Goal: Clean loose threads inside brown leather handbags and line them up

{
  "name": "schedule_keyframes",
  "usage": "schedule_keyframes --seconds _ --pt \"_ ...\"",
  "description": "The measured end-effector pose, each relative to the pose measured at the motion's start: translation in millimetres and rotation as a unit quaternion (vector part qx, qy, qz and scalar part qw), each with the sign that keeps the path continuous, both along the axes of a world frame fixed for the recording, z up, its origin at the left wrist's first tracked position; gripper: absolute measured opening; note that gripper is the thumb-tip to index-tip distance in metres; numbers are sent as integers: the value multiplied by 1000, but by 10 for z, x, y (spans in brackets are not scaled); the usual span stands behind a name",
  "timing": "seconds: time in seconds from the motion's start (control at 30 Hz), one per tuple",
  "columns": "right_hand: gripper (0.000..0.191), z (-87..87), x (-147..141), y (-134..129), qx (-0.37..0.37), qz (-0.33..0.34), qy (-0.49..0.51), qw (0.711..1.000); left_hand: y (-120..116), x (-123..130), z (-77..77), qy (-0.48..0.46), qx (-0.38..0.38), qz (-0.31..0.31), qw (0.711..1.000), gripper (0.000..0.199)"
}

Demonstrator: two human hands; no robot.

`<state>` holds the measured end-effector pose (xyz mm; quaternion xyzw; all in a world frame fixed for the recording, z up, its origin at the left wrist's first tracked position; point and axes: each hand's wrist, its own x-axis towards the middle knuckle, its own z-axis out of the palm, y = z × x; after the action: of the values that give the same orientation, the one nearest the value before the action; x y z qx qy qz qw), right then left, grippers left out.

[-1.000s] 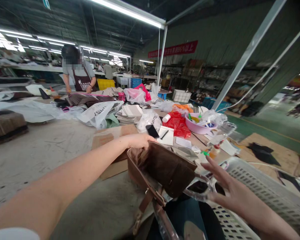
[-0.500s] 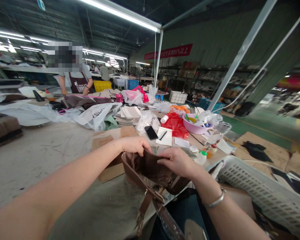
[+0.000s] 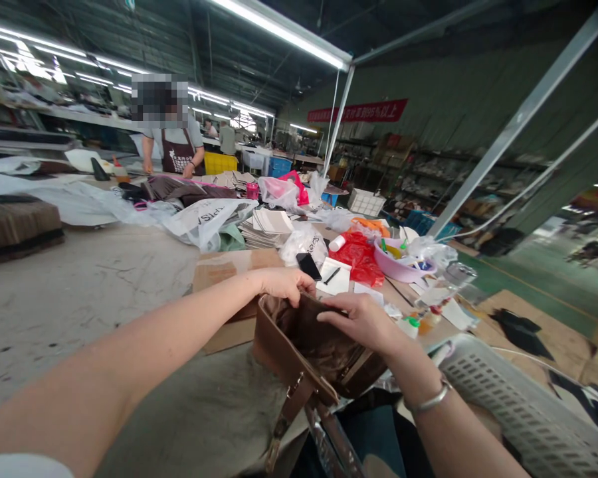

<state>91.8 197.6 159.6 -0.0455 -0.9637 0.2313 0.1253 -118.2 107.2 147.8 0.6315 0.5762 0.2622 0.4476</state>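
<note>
Broad, scuffed grey bench (image 3: 114,279), pale perforated plastic basket (image 3: 503,385), and a brown leather-look bag (image 3: 274,345) we hold open-mouthed.
The bench spreads beyond and left of the bag; the basket stands to its right. Our left hand (image 3: 285,284) pinches the bag's far rim; our right hand (image 3: 366,322) has its fingers narrowed on that rim, farther right. Pulling unevenly could, we judge, crease the rim; swinging the bag could snag the brown buckled strap (image 3: 301,393) hanging on its near side; shoving it forward might knock the flat black phone (image 3: 309,267) just beyond.
</note>
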Motion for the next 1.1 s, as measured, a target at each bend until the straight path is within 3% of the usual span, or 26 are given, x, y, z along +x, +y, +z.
schedule_keyframes --seconds 0.17,0.37,0.5,0.6,0.67,0.77,0.83,0.9,1.0,1.1 --pt "22 -43 -51 -20 99 -30 16 994 -96 -39 14 -25 35 -43 998 40" --pt "22 -41 -50 34 89 -19 22 996 -228 -57 52 64 90 19 994 34" --pt "26 -43 -74 8 71 30 16 997 -214 -38 63 86 105 -2 991 22" --pt "26 -52 -92 20 74 30 11 997 -197 -56 70 90 94 0 991 21" --pt "26 -62 -93 52 86 9 13 996 -211 -81 84 79 78 -4 994 30" --pt "25 -78 -78 107 103 -21 23 994 -295 -116 120 23 38 -10 999 62" --pt "24 -91 -71 126 108 -36 24 993 -387 -123 146 -4 26 25 999 67" --pt "25 -100 -73 124 113 -55 16 992 -492 -99 163 23 28 62 997 55" --pt "30 -79 -74 111 115 -95 -15 989 -619 6 164 149 47 126 980 39" --pt "37 30 11 159 57 -92 -78 991 -660 166 163 252 76 205 943 40"
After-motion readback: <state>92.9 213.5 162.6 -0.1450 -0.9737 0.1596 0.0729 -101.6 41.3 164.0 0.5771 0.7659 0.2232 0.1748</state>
